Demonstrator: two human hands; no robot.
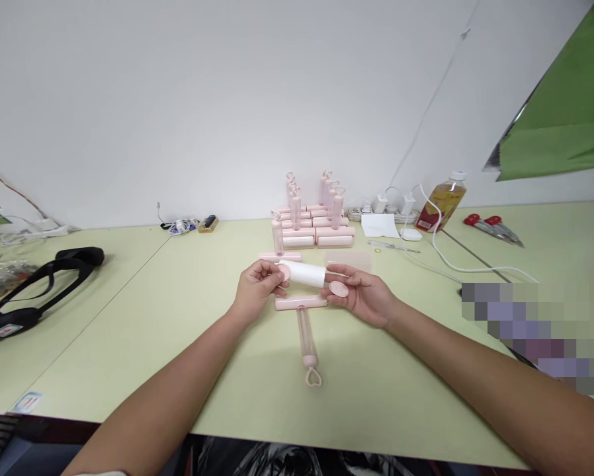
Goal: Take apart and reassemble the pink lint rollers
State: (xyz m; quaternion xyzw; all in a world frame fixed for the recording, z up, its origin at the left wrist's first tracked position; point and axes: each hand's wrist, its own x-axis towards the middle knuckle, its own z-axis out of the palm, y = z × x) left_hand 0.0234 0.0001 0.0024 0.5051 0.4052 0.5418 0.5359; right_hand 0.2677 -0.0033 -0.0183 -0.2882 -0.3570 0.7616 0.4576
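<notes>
Head view. Both forearms (178, 387) extend forward over the worktop (247, 390) and converge. The left hand (260, 287), palm inward, has its grip closed, thumb and fingers pinching a pink cap (284, 272) at the left end of a white roll (304, 274). The right hand (369, 297), fingers extended, has a loose, partly curled grip holding a pink disc (339, 289), upper fingertips at the roll's right end. The roll lies between the hands, beyond a clear handle (306, 334). At rear right, a bottle (443, 201) contains amber liquid (450, 194).
</notes>
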